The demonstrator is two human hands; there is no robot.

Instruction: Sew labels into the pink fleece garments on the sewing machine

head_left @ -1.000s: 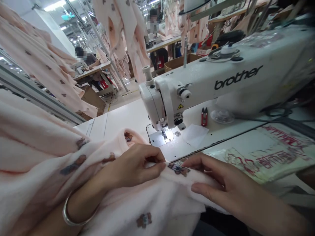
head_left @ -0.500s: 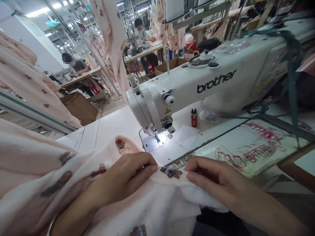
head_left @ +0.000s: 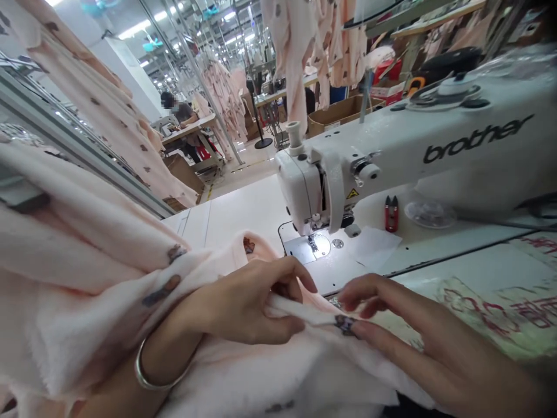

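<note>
Pale pink fleece fabric [head_left: 270, 371] with a printed bear pattern lies bunched in front of me and drapes away to the left. A fold of it runs between the parted thumb and index finger of my left hand [head_left: 248, 302], whose other fingers curl in behind the cloth. My right hand [head_left: 404, 331] has its thumb at the fabric's edge beside a dark bear print, with the fingers bent above it. Just beyond both hands is the lit needle area of a white sewing machine [head_left: 369, 168]; its presser foot [head_left: 312, 242] has no fabric under it.
Red thread snips [head_left: 391, 213], a clear round plastic case [head_left: 430, 214] and a thin white sheet [head_left: 375, 246] lie right of the needle. Pink printed cloth [head_left: 108, 116] hangs at left. A cardboard box [head_left: 339, 116] stands behind the machine; another person [head_left: 183, 113] sits farther back.
My view has swung left, so the machine appears farther right. My left thumb and index finger have spread apart around the fold, and my right fingers have lifted away from the thumb.
</note>
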